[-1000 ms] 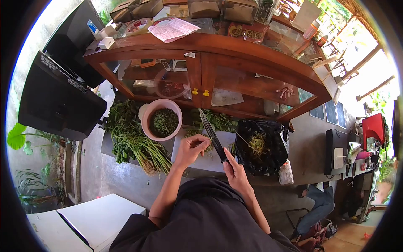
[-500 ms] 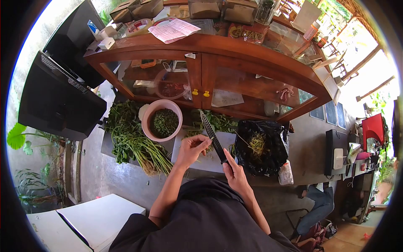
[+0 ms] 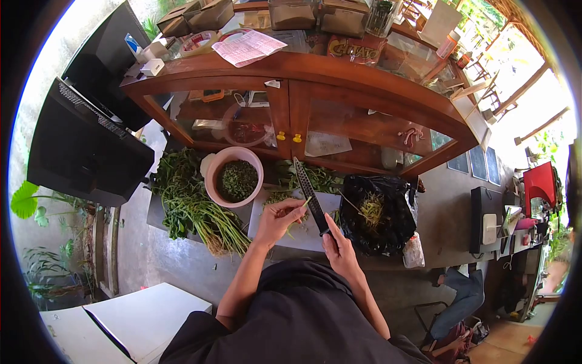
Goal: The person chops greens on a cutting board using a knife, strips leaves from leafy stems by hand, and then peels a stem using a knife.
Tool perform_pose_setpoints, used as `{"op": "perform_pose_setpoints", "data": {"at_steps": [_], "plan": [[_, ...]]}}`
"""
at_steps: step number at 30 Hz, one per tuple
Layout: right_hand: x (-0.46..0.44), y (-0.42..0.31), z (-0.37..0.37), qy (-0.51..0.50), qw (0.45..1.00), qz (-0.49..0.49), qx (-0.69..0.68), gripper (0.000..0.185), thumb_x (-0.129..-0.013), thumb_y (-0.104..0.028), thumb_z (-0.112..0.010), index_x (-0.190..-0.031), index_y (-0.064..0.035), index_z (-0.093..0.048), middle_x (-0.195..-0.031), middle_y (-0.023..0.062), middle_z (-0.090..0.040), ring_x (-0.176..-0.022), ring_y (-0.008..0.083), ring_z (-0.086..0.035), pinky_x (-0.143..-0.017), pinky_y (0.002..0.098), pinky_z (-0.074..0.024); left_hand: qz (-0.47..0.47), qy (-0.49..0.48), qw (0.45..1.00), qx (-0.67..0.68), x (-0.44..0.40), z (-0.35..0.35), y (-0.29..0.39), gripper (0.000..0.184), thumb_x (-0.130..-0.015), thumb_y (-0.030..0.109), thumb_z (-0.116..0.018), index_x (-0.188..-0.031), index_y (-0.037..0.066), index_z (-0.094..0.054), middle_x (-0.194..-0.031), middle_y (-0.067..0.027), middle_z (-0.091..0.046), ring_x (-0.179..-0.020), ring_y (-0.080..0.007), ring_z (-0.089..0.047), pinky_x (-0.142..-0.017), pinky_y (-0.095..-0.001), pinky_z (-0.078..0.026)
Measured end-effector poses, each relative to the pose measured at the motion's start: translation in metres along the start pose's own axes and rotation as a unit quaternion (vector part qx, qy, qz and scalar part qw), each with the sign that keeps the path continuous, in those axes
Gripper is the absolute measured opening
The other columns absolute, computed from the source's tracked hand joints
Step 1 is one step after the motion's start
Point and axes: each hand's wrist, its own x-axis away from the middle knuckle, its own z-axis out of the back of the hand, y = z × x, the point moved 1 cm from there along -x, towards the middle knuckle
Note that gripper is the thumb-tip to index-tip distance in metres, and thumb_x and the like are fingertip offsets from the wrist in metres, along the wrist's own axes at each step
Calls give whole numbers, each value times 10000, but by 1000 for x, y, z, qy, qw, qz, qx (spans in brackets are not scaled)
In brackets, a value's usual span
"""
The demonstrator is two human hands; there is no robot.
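My right hand (image 3: 339, 247) is wrapped round the handle of a black knife (image 3: 310, 193) with a dimpled blade pointing up and away. My left hand (image 3: 280, 221) pinches a short green stem (image 3: 307, 202) close to the blade; I cannot tell if they touch. Both hands are over a white cutting board (image 3: 303, 238) with green bits on it. To the left stands a pink bowl (image 3: 210, 184) holding chopped greens (image 3: 237, 180). Long-stemmed leafy greens (image 3: 197, 209) lie beside it, roots toward me. More leaves (image 3: 324, 178) lie behind the board.
At the right, a black plastic bag (image 3: 354, 236) holds yellowish stem scraps (image 3: 373, 207). Behind the work surface rises a wooden cabinet (image 3: 291, 70) with glass doors. A seated person's leg (image 3: 459, 297) shows at lower right. A white panel (image 3: 151, 312) is at lower left.
A green stem now shows at my left fingertips, which have turned slightly toward the blade. The knife has shifted slightly and stands a little more upright.
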Motion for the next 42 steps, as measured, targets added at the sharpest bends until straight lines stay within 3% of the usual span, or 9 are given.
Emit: {"op": "perform_pose_setpoints", "data": {"at_steps": [10, 18, 37, 39, 42], "plan": [[6, -7, 8, -22, 999, -8, 23, 515, -997, -124, -513, -1490, -117, -364, -640, 92, -428, -546, 133, -391, -555, 273, -378, 13, 8, 1000, -2, -2, 7, -5, 190, -890, 160, -724, -988, -3, -722, -789, -12, -650, -677, -74, -577, -625, -232, -486], [5, -8, 4, -24, 999, 0, 40, 527, -987, -106, -521, -1489, -124, -364, -599, 101, -419, -510, 153, -394, -541, 277, -382, 87, -10, 996, -22, 2, 9, -6, 163, -869, 158, -748, -946, 15, -738, -749, -1, -644, -625, -64, -560, -566, -227, -454], [9, -6, 7, -6, 999, -26, 40, 502, -1000, -138, -513, -1483, -135, -377, -653, 114, -464, -549, 144, -397, -570, 261, -387, 63, 2, 998, 26, 0, 3, -10, 204, -887, 142, -724, -1024, -9, -717, -834, -21, -659, -710, -81, -583, -623, -251, -498], [11, -8, 8, -7, 999, -7, 47, 501, -1014, -167, -490, -1494, -113, -356, -627, 31, -410, -563, 85, -367, -558, 246, -360, 64, -4, 997, 34, -2, 5, -9, 193, -881, 137, -730, -1007, -10, -721, -833, -23, -659, -702, -82, -581, -621, -252, -498], [12, -5, 8, -18, 999, -15, 45, 503, -1011, -160, -493, -1493, -115, -359, -614, 40, -399, -551, 90, -359, -553, 252, -361, 98, -29, 995, 5, 0, 7, -6, 169, -872, 134, -740, -972, -2, -731, -827, -22, -661, -692, -82, -579, -613, -249, -498]]}}
